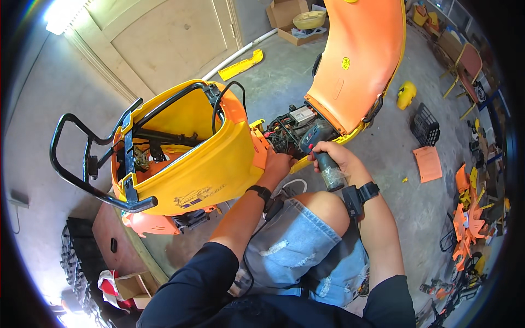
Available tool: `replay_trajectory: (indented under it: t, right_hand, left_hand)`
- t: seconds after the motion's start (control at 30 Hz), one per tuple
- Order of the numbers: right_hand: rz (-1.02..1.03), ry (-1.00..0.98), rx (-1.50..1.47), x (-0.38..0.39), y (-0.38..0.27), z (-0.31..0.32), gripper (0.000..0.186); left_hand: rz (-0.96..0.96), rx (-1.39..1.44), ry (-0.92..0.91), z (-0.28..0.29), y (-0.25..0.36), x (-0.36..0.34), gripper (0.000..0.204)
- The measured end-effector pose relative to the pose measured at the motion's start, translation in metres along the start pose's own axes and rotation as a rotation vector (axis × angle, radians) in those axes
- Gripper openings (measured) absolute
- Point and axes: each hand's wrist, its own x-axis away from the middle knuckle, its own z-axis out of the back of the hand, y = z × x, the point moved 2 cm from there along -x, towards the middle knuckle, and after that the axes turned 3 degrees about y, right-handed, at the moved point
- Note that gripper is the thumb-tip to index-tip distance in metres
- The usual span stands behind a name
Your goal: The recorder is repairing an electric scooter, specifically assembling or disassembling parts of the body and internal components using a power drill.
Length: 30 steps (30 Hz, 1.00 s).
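In my right hand [334, 156] is a cordless drill [330, 172], my fingers wrapped round its dark grip. The drill's head points toward an opening in a yellow and orange machine body [202, 180], where wires and metal parts [295, 121] show. My left hand [280, 165] is beside the drill, against the orange edge of the body. Its fingers are bent together at the opening; what they hold, if anything, is hidden. A large curved orange panel [350, 71] with a yellow rim rises beyond the drill. The drill's tip is hidden among the parts.
A black tubular bar [68, 158] sticks out at the body's left end. On the floor lie a yellow strip [240, 64], a black crate [425, 124], an orange sheet [427, 164] and several orange parts [467, 218]. A cardboard box [287, 21] stands near the door.
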Motion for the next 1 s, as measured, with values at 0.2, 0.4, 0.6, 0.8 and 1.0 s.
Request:
replay_trajectory:
  t: [0.2,0.4,0.6,0.8,1.0]
  right_hand:
    - [-0.019,0.012,0.071,0.003,-0.005,-0.007,0.026]
    - [-0.009,0.037,0.239,0.007,-0.014,-0.021,0.030]
    - [-0.054,0.038,0.353,0.002,-0.019,-0.029,0.031]
    - [-0.028,0.041,0.372,-0.005,-0.017,-0.028,0.031]
    - [-0.050,0.011,0.369,-0.008,-0.016,-0.026,0.030]
  left_hand:
    - [0.007,0.059,0.041,0.001,-0.001,0.002,0.034]
    - [-0.004,-0.001,0.007,-0.003,-0.002,0.000,0.032]
    - [-0.035,0.015,0.080,-0.004,-0.002,0.001,0.028]
    - [0.034,-0.150,-0.114,-0.001,0.002,-0.002,0.034]
    - [0.012,-0.078,-0.062,-0.003,0.000,-0.001,0.037]
